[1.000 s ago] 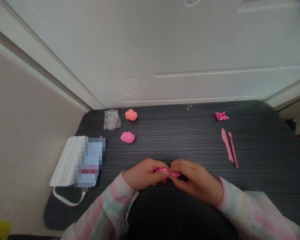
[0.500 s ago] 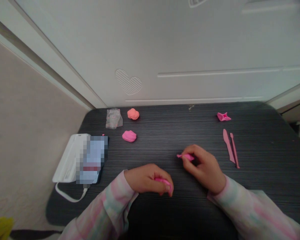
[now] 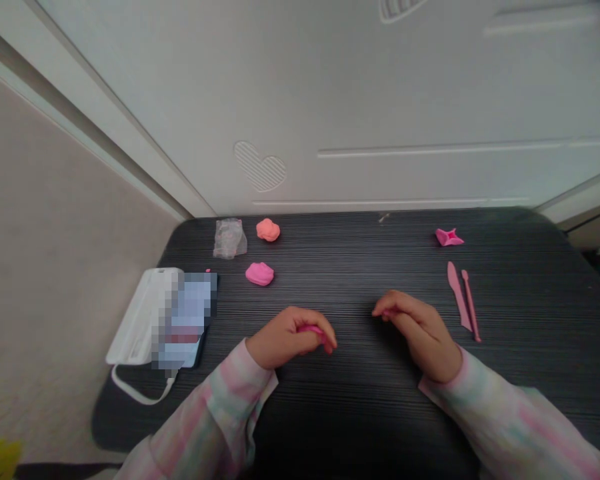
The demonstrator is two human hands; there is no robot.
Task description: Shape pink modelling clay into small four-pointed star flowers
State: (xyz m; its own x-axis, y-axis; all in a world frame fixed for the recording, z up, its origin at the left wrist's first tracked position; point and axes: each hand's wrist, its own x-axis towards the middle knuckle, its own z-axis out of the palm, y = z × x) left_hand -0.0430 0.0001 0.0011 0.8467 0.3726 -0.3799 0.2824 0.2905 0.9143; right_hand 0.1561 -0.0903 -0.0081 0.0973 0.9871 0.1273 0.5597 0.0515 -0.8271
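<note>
My left hand [image 3: 287,340] is curled over the table with a piece of pink clay [image 3: 310,329] between thumb and fingers. To its right, my right hand [image 3: 425,333] is closed in a pinch, and a bit of pink clay [image 3: 389,313] shows under its fingers; most of that piece is hidden. The hands are apart. Beyond the left hand lie a pink clay lump [image 3: 259,273] and an orange clay lump [image 3: 268,230]. Right of the right hand are a pink plastic knife [image 3: 459,293] and a thin pink modelling stick [image 3: 471,305]. A small hollow pink clay shape [image 3: 449,237] sits behind them.
The dark, ribbed table [image 3: 330,253] stands against a white panel [image 3: 405,100]. A crumpled clear wrapper [image 3: 229,238] lies at the back left. On the left edge, a phone [image 3: 193,300] rests against a white power bank [image 3: 137,327], joined by a white cable [image 3: 137,397].
My left hand has risen slightly in the picture, keeping its pink clay. My right hand has shifted a little to the right, and its clay is now mostly covered by the fingers.
</note>
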